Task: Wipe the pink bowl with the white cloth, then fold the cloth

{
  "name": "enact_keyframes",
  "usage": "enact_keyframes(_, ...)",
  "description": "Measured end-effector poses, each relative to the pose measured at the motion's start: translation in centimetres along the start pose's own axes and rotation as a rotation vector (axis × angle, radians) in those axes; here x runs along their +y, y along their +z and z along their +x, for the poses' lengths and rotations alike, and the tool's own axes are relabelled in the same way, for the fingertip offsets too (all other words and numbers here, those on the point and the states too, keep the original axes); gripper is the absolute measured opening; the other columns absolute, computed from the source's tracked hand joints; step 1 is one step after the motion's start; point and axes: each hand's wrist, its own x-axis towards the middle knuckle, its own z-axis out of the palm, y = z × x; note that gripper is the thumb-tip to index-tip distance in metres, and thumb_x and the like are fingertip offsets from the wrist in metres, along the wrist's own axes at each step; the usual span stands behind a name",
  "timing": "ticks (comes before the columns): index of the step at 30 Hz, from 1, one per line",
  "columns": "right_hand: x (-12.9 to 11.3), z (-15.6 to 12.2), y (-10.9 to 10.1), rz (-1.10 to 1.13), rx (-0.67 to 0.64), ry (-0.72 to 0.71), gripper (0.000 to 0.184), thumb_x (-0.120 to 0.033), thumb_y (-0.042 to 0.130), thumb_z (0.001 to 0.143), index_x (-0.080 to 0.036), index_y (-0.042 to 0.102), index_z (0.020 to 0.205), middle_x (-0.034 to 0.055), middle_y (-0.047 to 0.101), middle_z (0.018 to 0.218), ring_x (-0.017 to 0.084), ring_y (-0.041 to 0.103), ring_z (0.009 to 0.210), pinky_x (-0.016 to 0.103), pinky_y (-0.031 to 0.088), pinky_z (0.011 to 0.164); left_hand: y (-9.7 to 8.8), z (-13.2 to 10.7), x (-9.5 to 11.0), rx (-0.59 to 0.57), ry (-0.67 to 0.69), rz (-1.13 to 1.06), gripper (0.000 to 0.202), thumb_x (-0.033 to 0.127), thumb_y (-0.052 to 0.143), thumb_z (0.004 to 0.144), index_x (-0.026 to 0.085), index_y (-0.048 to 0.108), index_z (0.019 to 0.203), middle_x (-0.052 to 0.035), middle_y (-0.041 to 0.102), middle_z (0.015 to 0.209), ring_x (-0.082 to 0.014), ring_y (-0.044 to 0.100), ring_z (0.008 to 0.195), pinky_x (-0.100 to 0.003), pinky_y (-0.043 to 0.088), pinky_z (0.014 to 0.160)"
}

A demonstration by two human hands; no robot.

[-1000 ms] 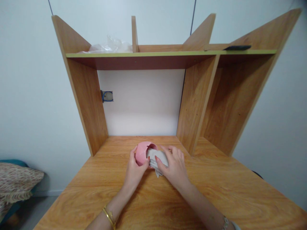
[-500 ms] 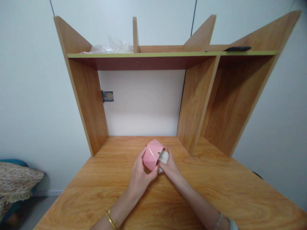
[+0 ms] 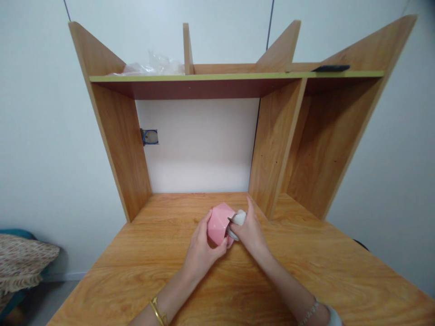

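Left hand [image 3: 204, 246] and right hand [image 3: 251, 233] are close together over the surface [image 3: 152, 267]. The left is clamped round a pink cup [image 3: 218, 225], thumb low near the rim; the right grips a pale cloth [image 3: 240, 218] at the cup's opening, one finger stretched clear. The cup is between the hands, tilted with its mouth toward the right one; whether it touches the surface is hard to tell. Its smooth, faceted side could slip if the left hand eases while the right pushes, and the cup might then drop or roll. The cloth could snag on the rim's notch [image 3: 230, 219] if dragged across it. Counted: one cup, one cloth, one gold bangle [image 3: 156, 310] on the left wrist, one silver bracelet [image 3: 309, 312] on the right. Beyond and above the hands, one shelf [image 3: 220, 78] carries one clear bag [image 3: 156, 66] to their left and one dark flat thing [image 3: 331, 68] to their right.
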Motion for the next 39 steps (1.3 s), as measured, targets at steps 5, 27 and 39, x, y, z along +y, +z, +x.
enact_keyframes(5,-1.1,-0.3,-0.9,-0.017,-0.013,-0.077,0.086,-0.018,0.054,0.062,-0.017,0.011,0.137,0.0125,0.048,0.11,0.024,0.053,0.093,0.037,0.043,0.08,-0.4,0.1,1.0,0.005,0.069,0.099,0.061,0.023,0.063,0.064,0.019,0.044,0.121,-0.0105,0.052,0.12,-0.0246,0.05,0.108,-0.039,0.039,0.092)
enact_keyframes(27,-1.1,-0.8,0.6,0.507,-0.099,0.309,0.078,-0.028,0.057,0.061,-0.014,0.023,0.129,0.0067,0.062,0.091,0.02,0.06,0.077,0.032,0.048,0.07,0.0,-0.5,-0.1,-0.026,0.03,-0.036,0.089,0.027,0.069,0.064,0.021,0.015,0.134,-0.0133,0.035,0.133,-0.0245,0.038,0.119,-0.037,0.033,0.097)
enact_keyframes(39,-0.6,-0.4,-0.1,0.181,-0.137,0.148,0.08,-0.018,0.052,0.061,-0.011,0.017,0.133,0.0019,0.059,0.076,0.017,0.057,0.065,0.03,0.047,0.062,-0.4,0.0,0.4,-0.062,-0.051,0.173,0.079,0.026,0.064,0.063,0.017,0.025,0.131,-0.0115,0.056,0.112,-0.0227,0.055,0.097,-0.033,0.044,0.082)
